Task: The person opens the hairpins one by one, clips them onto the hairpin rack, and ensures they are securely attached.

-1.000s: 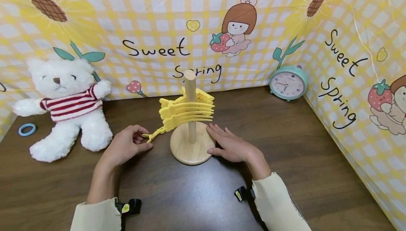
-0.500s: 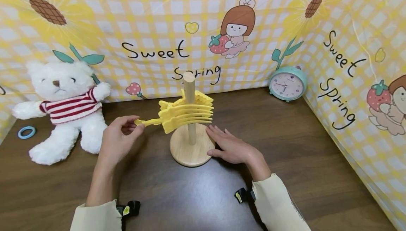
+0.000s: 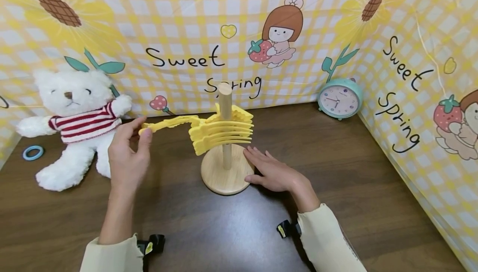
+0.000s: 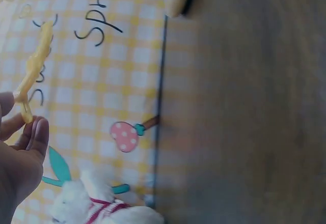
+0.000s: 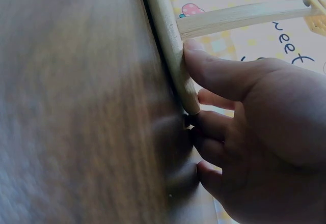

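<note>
In the head view, a wooden stand has an upright pole (image 3: 225, 102) on a round base (image 3: 214, 176). Around the pole sits a yellow plastic piece (image 3: 203, 141) with several long curved tines, like ribs. A thin knobbly yellow strip (image 3: 169, 122) reaches left from it. My left hand (image 3: 128, 151) pinches the strip's outer end between thumb and fingers, raised in front of the bear; the left wrist view shows the same strip (image 4: 35, 66) above the fingertips. My right hand (image 3: 274, 172) rests against the base's right edge, fingers extended, thumb (image 5: 204, 63) at the rim.
A white teddy bear (image 3: 87, 122) in a striped shirt lies at the left, with a light blue ring (image 3: 32, 152) beside it. A mint alarm clock (image 3: 339, 99) stands at the back right. Printed yellow-checked cloth (image 3: 179, 23) walls the table's back and right side.
My left hand has moved up and to the left, lifting the strip's outer end from a droop to above level. The right hand and the stand have kept their place.
</note>
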Tool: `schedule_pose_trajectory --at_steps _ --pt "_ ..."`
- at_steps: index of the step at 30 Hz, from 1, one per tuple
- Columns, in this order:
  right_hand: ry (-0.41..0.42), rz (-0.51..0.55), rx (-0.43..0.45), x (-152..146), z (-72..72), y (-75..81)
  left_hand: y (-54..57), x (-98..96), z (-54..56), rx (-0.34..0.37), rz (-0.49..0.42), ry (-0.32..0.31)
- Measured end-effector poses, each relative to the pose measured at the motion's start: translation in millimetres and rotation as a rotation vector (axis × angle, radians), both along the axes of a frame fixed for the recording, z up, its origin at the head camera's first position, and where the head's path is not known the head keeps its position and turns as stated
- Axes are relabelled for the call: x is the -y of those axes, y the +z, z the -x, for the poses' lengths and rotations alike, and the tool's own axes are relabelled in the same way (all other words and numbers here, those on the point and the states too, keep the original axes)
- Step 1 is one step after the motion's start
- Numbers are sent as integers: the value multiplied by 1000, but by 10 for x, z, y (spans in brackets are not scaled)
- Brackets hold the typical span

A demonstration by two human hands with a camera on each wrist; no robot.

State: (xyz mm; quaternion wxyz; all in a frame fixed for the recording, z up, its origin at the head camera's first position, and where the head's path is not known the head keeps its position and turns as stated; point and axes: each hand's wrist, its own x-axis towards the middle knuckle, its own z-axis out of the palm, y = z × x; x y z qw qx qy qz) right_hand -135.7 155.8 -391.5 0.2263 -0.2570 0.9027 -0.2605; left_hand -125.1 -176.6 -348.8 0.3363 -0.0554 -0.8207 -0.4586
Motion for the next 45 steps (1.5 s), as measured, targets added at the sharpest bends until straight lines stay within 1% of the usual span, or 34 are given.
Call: schedule_pose_trajectory --at_steps 3,4,7,11,13,15,17,20,22,23,25,28,30,34,37,38,40,42,43,45 --pt "2 1 1 -4 -5 -1 49 -20 -9 -57 -11 -17" --pt "2 2 1 -5 -6 -2 67 -30 -11 -65 -20 -17" --pt "5 4 1 -2 -11 -3 138 -63 -34 -65 -89 -35" --pt "5 5 0 4 -10 -7 268 -105 -78 -20 -249 -50" --pt "1 5 0 8 -11 -6 335 -116 -97 -7 -326 -46" --pt "0 7 -1 10 -12 -6 393 -126 -107 -28 -449 -72" --pt "0 7 -3 11 -13 -5 435 -132 -110 -75 -591 -142" --pt "0 6 -4 9 -14 -3 478 -146 -112 -168 -796 -290" --pt "3 6 -4 9 -13 -3 503 -156 -113 -211 -867 -364" --pt "5 8 -4 9 -12 -3 517 -161 -116 -228 -884 -386" --pt "7 10 -3 10 -12 -2 551 -171 -125 -251 -887 -408" --pt "8 16 1 9 -14 -1 597 -188 -153 -259 -824 -420" --pt "5 17 3 5 -17 -1 619 -202 -172 -252 -768 -451" --pt "-2 12 10 -5 -22 1 640 -227 -204 -219 -619 -506" --pt "3 12 9 -8 -19 1 657 -239 -219 -194 -519 -517" --pt "4 14 9 -8 -17 0 664 -245 -225 -184 -488 -514" --pt "9 16 8 -7 -11 -2 678 -260 -236 -162 -375 -479" --pt "9 14 10 -7 -8 -4 694 -279 -243 -148 -221 -438" --pt "8 12 12 -7 -5 -5 698 -290 -246 -147 -136 -407" --pt "8 9 14 -7 -1 -7 705 -306 -247 -168 26 -352"
